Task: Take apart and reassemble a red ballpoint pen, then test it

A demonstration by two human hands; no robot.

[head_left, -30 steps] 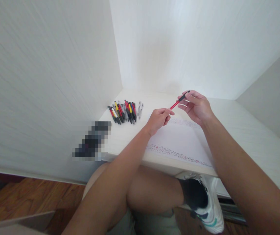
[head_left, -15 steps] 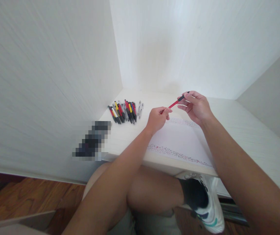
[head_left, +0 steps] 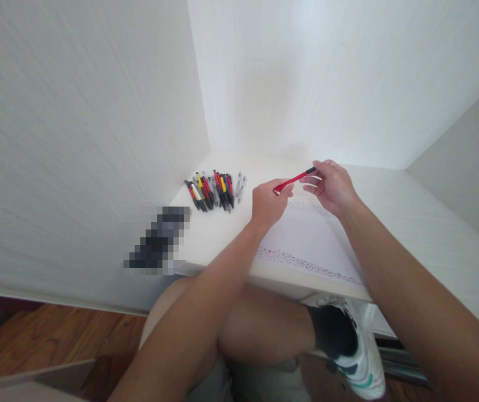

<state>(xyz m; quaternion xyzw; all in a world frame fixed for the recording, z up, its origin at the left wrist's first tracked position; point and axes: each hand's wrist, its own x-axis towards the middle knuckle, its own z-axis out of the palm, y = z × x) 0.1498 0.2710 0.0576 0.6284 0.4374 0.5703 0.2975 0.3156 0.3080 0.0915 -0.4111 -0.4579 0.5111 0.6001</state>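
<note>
A red pen (head_left: 295, 179) with a black grip is held aslant above the paper, between both hands. My left hand (head_left: 269, 204) pinches its red lower-left end between thumb and fingers. At the black upper-right end, my right hand (head_left: 332, 183) grips it with thumb and forefinger, the other fingers loosely curled apart from it. Below the hands lies a white sheet of paper (head_left: 310, 240) with bands of small coloured marks along its near and far edges. My arms cover parts of the sheet's sides.
Several pens (head_left: 214, 192) in red, yellow, black and clear lie in a bunch left of my hands on the white desk (head_left: 415, 234). A pixelated dark object (head_left: 158, 240) is at the left edge. Panels rise behind and beside the desk; my legs are under its front edge.
My right hand has shifted slightly left and down along with the pen's black end. The left hand has moved up a little, and the pen lies at a flatter slant.
</note>
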